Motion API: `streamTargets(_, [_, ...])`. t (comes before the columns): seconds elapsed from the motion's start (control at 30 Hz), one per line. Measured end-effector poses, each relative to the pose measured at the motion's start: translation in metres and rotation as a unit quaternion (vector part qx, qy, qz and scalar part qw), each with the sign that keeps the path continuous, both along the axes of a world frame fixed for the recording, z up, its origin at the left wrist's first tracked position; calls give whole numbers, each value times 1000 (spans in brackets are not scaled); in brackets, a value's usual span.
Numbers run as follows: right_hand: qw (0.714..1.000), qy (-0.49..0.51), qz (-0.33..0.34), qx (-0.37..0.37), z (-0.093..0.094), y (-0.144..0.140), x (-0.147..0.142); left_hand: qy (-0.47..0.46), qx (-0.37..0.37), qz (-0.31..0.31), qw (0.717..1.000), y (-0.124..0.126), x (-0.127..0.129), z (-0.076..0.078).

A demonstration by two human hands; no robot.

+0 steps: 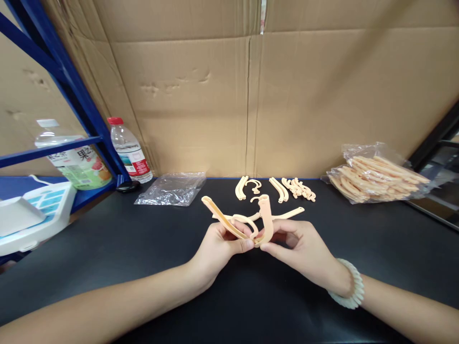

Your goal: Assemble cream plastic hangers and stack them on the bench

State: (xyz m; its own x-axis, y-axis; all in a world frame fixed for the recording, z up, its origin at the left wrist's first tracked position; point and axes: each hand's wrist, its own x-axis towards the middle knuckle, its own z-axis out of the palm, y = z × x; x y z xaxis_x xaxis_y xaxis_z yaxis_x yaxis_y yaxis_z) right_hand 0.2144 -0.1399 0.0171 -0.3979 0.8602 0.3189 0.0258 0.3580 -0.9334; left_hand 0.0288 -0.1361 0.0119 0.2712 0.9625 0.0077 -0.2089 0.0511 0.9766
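Above the front half of the black table, both hands pinch peach plastic parts of a folding clothes hanger. My left hand is closed on one long hanger arm, which slants up to the left, and on the base of a curved hook. My right hand grips the other arm, which stands nearly upright, near its lower end. The pieces meet between my fingertips; whether they are joined I cannot tell. Just behind them a spread-out hanger lies on the table, partly hidden by the held parts.
Loose hanger arms and hooks lie in small groups at the back. Bagged hanger parts sit at the back right. At left are a flat clear bag, a red-capped bottle and a blue rack. Cardboard stands behind.
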Motion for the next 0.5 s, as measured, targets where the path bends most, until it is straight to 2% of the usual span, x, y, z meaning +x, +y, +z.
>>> streamTargets(0.13, [999,38,-3,-30,-1,3,-3,-1,-15,-18,1000,1,0,1])
streamTargets(0.33, [994,43,-12,-101,-4,12,0,-23,-66,-10,998,1,0,8])
streamTargets(0.43, [992,29,3,-120,5,20,15,-36,-94,1,995,4,-3,10])
streamTargets(0.5, [995,-18,20,-94,15,29,31,-43,-98,15,994,8,-8,12])
